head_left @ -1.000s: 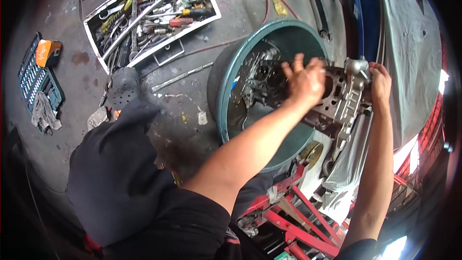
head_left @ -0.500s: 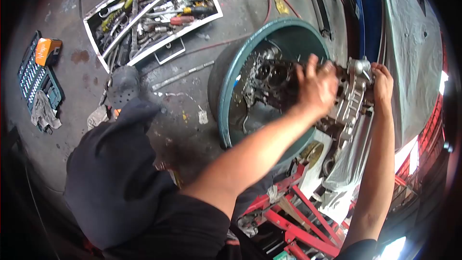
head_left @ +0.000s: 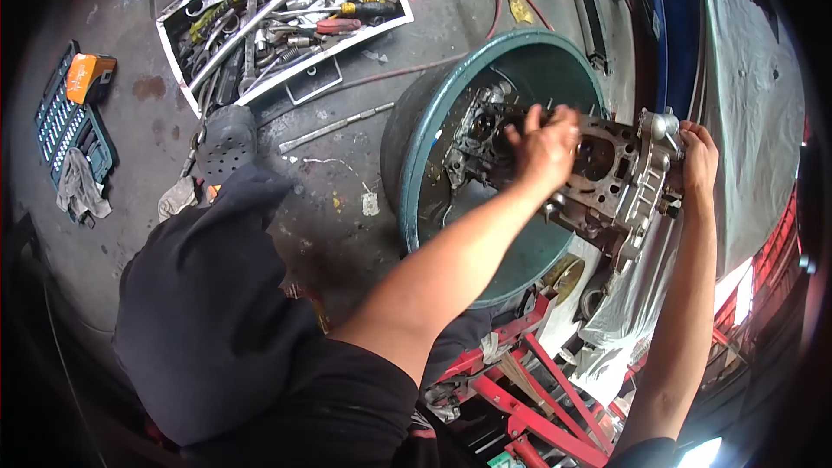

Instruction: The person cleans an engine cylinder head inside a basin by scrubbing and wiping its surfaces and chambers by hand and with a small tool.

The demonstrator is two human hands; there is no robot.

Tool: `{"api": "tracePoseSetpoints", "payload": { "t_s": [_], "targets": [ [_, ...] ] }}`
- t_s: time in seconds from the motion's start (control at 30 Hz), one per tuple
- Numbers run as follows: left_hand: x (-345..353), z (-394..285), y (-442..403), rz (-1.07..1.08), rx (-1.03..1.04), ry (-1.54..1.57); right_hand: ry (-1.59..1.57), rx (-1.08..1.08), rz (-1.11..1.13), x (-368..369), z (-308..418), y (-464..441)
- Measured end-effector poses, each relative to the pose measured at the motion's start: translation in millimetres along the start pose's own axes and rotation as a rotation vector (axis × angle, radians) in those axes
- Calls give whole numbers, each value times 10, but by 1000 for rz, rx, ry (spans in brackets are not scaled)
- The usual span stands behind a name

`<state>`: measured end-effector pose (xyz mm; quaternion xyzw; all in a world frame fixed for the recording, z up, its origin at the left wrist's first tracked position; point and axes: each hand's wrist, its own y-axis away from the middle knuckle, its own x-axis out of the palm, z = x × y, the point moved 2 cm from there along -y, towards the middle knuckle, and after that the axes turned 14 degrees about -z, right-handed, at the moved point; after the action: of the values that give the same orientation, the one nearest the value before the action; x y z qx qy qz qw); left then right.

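A greasy engine block (head_left: 598, 199) with round cylinder bores lies tilted across a round green tub (head_left: 438, 113), one end down inside it. At its upper end is a silver metal housing (head_left: 660, 132). My right hand (head_left: 698, 156) is wrapped around that end beside the housing, its fingertips partly hidden. Over the block's flat face is my left hand (head_left: 548, 149), with fingers apart and slightly bent, blurred by motion. Whether its fingertips touch the metal I cannot tell. More dark metal shows inside the tub, beyond my left hand.
A white drawer (head_left: 286, 87) full of wrenches and screwdrivers sits on the floor. Near it are a metal bar (head_left: 336, 128), a socket set (head_left: 74, 121) with an orange box (head_left: 90, 78), and a grey rag (head_left: 82, 191). A red metal frame (head_left: 529, 407) stands below the tub.
My left hand has slid leftward along the block's face, uncovering a cylinder bore. My right hand keeps its hold at the end. The whole view has shifted slightly.
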<state>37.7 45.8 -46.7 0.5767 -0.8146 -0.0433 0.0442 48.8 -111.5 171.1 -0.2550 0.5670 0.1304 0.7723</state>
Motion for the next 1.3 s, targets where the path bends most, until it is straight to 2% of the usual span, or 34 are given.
{"api": "tracePoseSetpoints", "payload": {
  "t_s": [0.07,0.13,0.2,0.27,0.33,0.4,0.43,0.47,0.53,0.6,0.73,0.8,0.83,0.87,0.93,1.0,1.07,1.1,1.13,1.2,1.27,1.3],
  "targets": [
    [262,462,-104,32,-164,113,-48,17,-9,8,-2,-57],
    [-88,-121,-64,65,-281,6,-40,77,14,22,36,38],
    [-89,-33,-46,79,-271,-18,-61,64,10,25,-34,-3],
    [-203,200,-111,181,-180,169,-58,106,10,4,12,32],
    [-232,246,-163,126,-117,182,-40,144,-4,-9,-36,22],
    [-203,349,-366,200,-62,172,-53,60,6,21,-111,-68],
    [-208,356,-391,121,27,170,-58,110,19,16,-110,-58],
    [-135,308,-316,120,27,169,-58,109,21,-12,-95,-52],
    [-141,-31,-65,-125,42,61,-21,75,7,5,-41,-26],
    [-189,-325,59,-205,106,-8,-124,83,12,42,-135,-76],
    [-166,-86,-147,-101,-246,33,-18,44,23,-31,-189,-109],
    [-251,-272,-44,-95,-10,30,11,-13,-3,18,-205,-158],
    [-338,-393,20,-168,36,36,-65,19,6,36,-227,-174],
    [-388,-414,-7,-150,31,42,-124,59,21,16,-287,-161],
    [-611,-372,-233,-513,128,106,-50,45,16,-7,-162,-87],
    [-729,-168,-525,-636,235,-65,-10,46,-17,-17,-58,-18],
    [-536,206,-673,-396,-67,122,-6,39,7,-1,-107,-77],
    [-463,252,-602,-463,30,32,-17,35,10,19,-128,-90],
    [-321,298,-494,-396,-83,36,-47,64,12,30,-161,-97],
    [-164,158,-255,-199,-115,11,-68,98,7,20,-159,-101],
    [-77,75,-99,-123,-62,71,-38,97,13,4,-123,-68],
    [-100,87,-108,-16,-138,78,-50,85,7,10,-166,-95]
  ]
}}
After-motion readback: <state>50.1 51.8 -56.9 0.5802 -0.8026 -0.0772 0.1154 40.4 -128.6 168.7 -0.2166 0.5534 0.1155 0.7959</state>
